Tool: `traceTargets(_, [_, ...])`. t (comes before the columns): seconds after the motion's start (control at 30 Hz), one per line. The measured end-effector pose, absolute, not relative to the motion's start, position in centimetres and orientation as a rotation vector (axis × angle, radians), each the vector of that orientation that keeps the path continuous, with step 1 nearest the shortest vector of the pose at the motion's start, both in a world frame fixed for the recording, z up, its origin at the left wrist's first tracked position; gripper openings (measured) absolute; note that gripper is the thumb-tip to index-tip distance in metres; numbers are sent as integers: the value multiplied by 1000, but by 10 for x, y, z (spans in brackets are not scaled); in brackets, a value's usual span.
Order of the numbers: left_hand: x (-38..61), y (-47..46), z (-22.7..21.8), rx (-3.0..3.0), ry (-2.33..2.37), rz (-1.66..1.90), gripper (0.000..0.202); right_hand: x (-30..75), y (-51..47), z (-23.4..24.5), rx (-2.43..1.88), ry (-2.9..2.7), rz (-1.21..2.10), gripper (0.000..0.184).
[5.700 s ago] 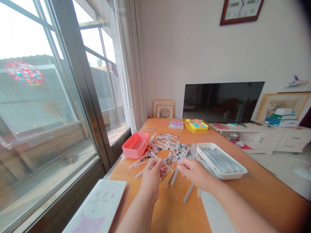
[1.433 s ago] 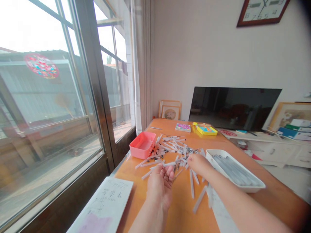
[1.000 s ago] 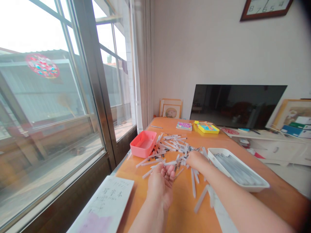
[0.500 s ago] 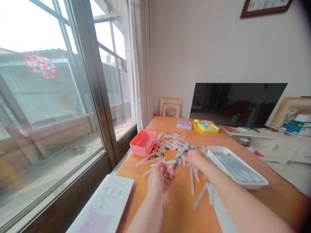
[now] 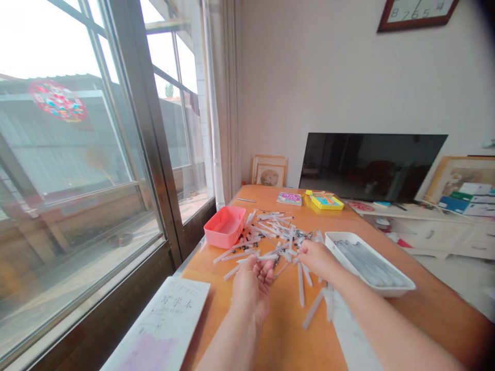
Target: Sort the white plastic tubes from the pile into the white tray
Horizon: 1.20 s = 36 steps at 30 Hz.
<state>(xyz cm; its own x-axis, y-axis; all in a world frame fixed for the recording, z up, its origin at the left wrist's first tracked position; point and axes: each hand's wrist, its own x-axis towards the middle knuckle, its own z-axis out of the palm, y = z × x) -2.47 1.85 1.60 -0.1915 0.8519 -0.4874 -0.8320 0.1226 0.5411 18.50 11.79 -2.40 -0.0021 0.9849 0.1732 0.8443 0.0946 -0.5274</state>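
Loose translucent pen barrels (image 5: 276, 224) and small black pen parts lie scattered in a heap on the wooden table. At the near edge of the heap, my left hand (image 5: 255, 286) is palm up with its fingers curled; a whitish pen barrel (image 5: 267, 256) shows at its thumb and fingertips. My right hand (image 5: 317, 258) reaches in from the right, fingers pinched together at the heap's right side. What it grips, if anything, is too small to make out. Beside it stands a white tray (image 5: 394, 289) with a row of pen barrels (image 5: 367, 263) in it.
Left of the heap stands a pink plastic box (image 5: 222, 237). A writing notebook (image 5: 166, 319) lies at the near left by the window. Farther back are a pen (image 5: 246, 200), a colourful small box (image 5: 289, 198) and a yellow box (image 5: 327, 203). A white paper strip (image 5: 350, 330) lies under my right forearm.
The whole view has shifted slightly, moving things a little left in the picture. Both hands keep nearly the same pose over the heap; no thing has visibly been moved.
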Motion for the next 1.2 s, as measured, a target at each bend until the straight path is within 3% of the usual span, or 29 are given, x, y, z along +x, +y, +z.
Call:
traceTargets(0.3, [-24, 20, 15, 36, 909, 1512, 6, 189, 127, -19, -1777, -1860, 376, 15])
traceTargets(0.5, [-24, 19, 16, 35, 901, 1508, 6, 203, 120, -13, -1766, -1699, 626, 4])
traceTargets(0.67, [-22, 16, 16, 60, 897, 1508, 5, 203, 87, 5, -1587, -1624, 900, 21])
traceTargets(0.83, [-18, 15, 16, 79, 904, 1505, 4, 181, 44, 28, -1275, -1458, 1179, 22])
traceTargets(0.97, [-16, 15, 12, 142, 906, 1514, 5, 158, 23, 39, -1217, -1519, 1114, 25])
traceTargets(1.2, [-15, 13, 10, 160, 883, 1525, 8, 142, 21, 30, -1181, -1611, 980, 14])
